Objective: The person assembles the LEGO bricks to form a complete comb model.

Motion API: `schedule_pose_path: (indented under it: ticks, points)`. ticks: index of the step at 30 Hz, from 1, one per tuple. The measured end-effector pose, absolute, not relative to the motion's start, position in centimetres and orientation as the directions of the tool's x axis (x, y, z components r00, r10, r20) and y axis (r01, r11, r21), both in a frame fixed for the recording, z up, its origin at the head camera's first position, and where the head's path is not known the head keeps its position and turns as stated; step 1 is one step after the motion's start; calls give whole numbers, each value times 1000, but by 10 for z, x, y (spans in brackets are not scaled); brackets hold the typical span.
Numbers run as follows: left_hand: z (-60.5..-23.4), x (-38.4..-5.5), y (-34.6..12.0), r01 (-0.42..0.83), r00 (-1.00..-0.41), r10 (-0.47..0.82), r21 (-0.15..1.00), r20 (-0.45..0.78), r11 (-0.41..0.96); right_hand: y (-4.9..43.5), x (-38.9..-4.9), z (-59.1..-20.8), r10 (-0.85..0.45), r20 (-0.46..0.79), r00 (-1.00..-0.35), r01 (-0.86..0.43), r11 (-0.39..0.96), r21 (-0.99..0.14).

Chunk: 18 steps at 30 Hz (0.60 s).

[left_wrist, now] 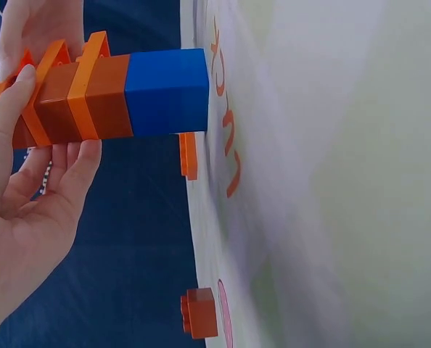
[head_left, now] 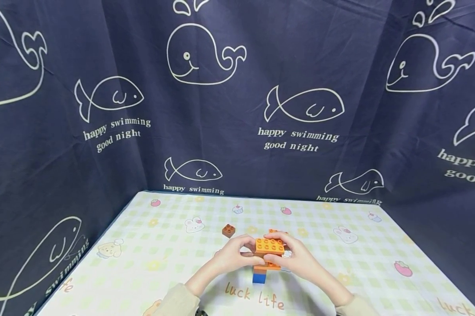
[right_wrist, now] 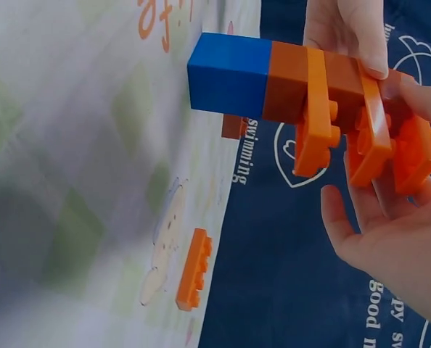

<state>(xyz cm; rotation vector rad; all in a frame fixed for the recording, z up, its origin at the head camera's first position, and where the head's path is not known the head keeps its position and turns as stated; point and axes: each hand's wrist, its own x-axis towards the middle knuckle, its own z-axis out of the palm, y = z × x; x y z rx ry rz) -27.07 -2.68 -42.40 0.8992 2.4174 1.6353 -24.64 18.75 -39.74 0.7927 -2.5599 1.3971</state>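
Here, the left hand and right hand both grip a boxy, studded tower. Smooth orange plates alternate with brown blocks above its blue base.

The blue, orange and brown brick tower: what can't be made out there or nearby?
Head view: part of the tower, hidden by the left hand and right hand.
Head view: near side of the loose orange studded brick, hidden by right hand.
Left wrist view: the tower's top, cut off by the left edge.
Right wrist view: part of the loose brown square brick, behind the tower.
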Motion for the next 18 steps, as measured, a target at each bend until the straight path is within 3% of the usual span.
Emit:
schedule_pose_path:
  ticks: [5, 18]
  points:
    - [-425, -271, -27, 409, -825, 514, 876, 235, 256, 185, -247, -399, -345, 280, -896, -413, 417, -810]
    - [-426, -273, -29, 417, -816, 527, 872, 236, 256, 183, -248, -402, -359, 205, -910, -339, 363, -868]
